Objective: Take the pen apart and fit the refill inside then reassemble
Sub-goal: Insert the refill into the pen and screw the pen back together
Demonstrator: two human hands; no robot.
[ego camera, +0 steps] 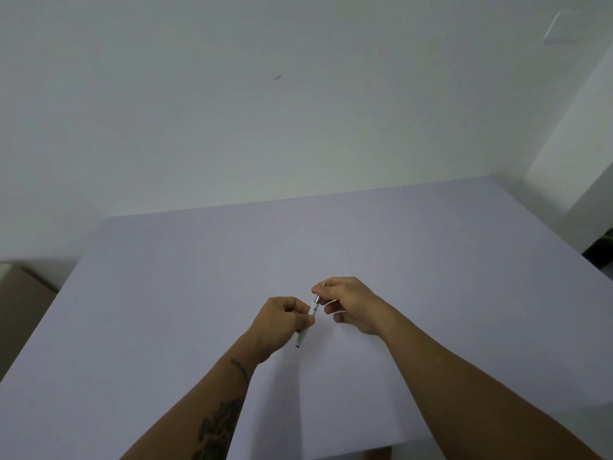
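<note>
A slim white pen (311,310) is held above the middle of the lilac table (199,277), tilted with its dark rear end low and its metal tip end high. My left hand (282,322) is closed around the white barrel. My right hand (348,302) pinches the silver tip section at the pen's upper end between thumb and forefinger. The refill is hidden, so I cannot tell whether it is inside the barrel.
The table reaches back to a plain white wall (265,111). A brown box (20,303) stands on the floor past the table's left edge. A dark object (602,250) shows beyond the right edge.
</note>
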